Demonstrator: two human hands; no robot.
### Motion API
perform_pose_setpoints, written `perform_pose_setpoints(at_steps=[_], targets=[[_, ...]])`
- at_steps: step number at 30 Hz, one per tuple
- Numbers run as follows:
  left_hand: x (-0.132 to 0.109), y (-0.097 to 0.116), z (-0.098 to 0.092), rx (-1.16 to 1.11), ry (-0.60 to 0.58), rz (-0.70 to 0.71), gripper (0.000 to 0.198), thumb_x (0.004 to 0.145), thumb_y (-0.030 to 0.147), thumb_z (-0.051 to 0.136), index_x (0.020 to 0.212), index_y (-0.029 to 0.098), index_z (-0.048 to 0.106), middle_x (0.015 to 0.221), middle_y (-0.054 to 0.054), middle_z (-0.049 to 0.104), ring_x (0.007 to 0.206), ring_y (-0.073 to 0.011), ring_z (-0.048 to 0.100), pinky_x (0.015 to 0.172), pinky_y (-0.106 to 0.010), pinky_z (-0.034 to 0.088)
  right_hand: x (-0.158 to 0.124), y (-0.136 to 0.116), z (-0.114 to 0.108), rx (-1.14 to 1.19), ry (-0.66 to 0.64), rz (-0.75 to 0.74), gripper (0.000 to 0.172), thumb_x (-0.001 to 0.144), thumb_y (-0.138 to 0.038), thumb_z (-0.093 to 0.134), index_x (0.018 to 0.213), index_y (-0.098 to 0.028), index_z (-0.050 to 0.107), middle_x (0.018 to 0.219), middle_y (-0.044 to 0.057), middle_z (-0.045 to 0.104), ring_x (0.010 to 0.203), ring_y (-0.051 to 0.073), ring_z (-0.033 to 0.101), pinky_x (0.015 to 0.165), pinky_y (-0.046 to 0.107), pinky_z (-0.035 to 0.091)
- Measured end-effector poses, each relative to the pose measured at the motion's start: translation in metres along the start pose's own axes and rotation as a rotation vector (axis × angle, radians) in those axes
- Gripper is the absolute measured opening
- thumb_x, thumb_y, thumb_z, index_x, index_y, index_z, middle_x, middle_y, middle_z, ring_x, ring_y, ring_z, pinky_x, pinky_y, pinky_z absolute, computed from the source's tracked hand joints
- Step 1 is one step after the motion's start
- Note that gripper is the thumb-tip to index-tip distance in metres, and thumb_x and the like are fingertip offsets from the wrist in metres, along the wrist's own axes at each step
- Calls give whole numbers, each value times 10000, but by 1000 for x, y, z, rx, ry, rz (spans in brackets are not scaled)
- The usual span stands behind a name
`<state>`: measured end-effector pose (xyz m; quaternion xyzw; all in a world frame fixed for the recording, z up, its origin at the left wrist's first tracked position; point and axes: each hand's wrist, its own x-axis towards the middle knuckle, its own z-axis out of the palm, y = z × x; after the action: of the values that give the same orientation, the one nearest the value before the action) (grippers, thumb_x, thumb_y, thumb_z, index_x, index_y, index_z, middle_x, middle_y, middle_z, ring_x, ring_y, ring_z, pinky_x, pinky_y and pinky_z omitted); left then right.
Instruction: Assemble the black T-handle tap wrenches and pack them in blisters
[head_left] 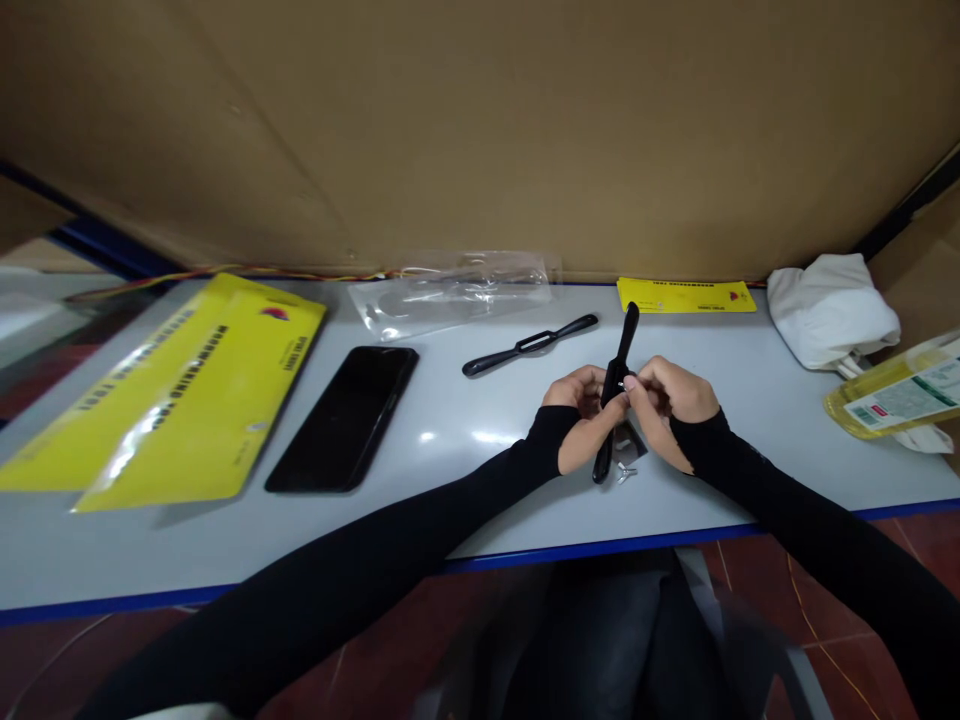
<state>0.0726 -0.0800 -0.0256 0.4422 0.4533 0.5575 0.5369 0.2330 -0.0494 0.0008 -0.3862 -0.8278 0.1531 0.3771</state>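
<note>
My left hand (583, 418) and my right hand (667, 405) meet over the white table (465, 440), both closed around the middle of a long black plastic handle piece (627, 338) that stands tilted, its lower end (601, 468) near the table. My right fingertips pinch a small part at its centre. A small metal wing nut (625, 473) lies on the table just below my hands. A second, matching black handle piece (529, 345) lies flat to the upper left of my hands.
A black phone (345, 415) lies left of centre. Yellow packaging cards (180, 390) cover the left side. A clear blister pack (457, 285) and a yellow card (686, 296) lie at the back. White cloth (829, 305) and a yellow-liquid bottle (896, 395) sit right. Cardboard wall (480, 130) behind.
</note>
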Motion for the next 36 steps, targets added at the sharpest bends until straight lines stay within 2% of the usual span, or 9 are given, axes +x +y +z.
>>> perform_pose_setpoints(at_steps=[3,5,8,13,17,21,25,30,36], targets=[[0,0,-1,-1,-6,-1,350,727,372,887,847,167,630,652,18,645,537,-101,556,538,-239,461,0,0,0,67,51,-48,49,997,-221,588,972,-202,625,731,-15,568,596,119,519,556,245,405],[1,0,-1,-8,-11,-9,359,727,378,888,854,166,627,644,22,645,526,-100,559,527,-237,462,2,2,0,93,56,-114,113,1008,-197,585,1064,-195,684,789,4,600,626,119,550,567,246,429],[1,1,-1,-26,-20,-24,371,726,385,890,853,166,619,628,27,640,511,-98,560,517,-235,466,4,4,-3,96,25,-164,146,1019,-197,588,1033,-192,734,823,12,623,600,99,537,550,241,430],[1,3,0,-23,-20,-24,368,722,381,900,832,165,624,625,26,643,514,-89,559,520,-223,466,6,4,-8,117,-42,-86,122,981,-255,647,980,-185,747,827,20,651,592,95,562,513,232,443],[0,4,0,-11,-12,-24,374,705,390,908,829,169,633,628,21,642,525,-98,571,526,-230,473,8,4,-17,161,-100,-23,215,914,-249,697,1117,-199,748,908,39,653,584,94,572,431,219,400],[-1,7,-1,28,-40,-52,344,737,382,877,867,154,654,647,7,652,513,-95,568,517,-230,464,12,10,-31,224,-192,-121,338,906,-184,636,1217,-230,761,1017,57,642,606,84,548,433,215,379],[-1,7,-2,74,-89,-77,327,742,370,868,832,160,634,626,13,649,480,-85,542,496,-220,442,14,20,-41,198,-318,-186,310,956,-194,603,1184,-255,804,990,29,674,526,58,409,437,226,344],[-1,4,-4,104,-137,-116,356,722,383,889,830,151,642,637,3,662,491,-88,560,489,-210,439,15,27,-41,238,-377,-187,239,968,-246,643,1129,-254,819,885,20,743,613,93,555,526,231,448],[1,5,-7,54,-193,-127,379,692,370,923,832,145,652,633,4,657,493,-92,574,507,-221,468,20,28,-40,175,-366,-21,209,877,-430,796,872,-223,820,762,24,768,554,109,573,527,258,479]])
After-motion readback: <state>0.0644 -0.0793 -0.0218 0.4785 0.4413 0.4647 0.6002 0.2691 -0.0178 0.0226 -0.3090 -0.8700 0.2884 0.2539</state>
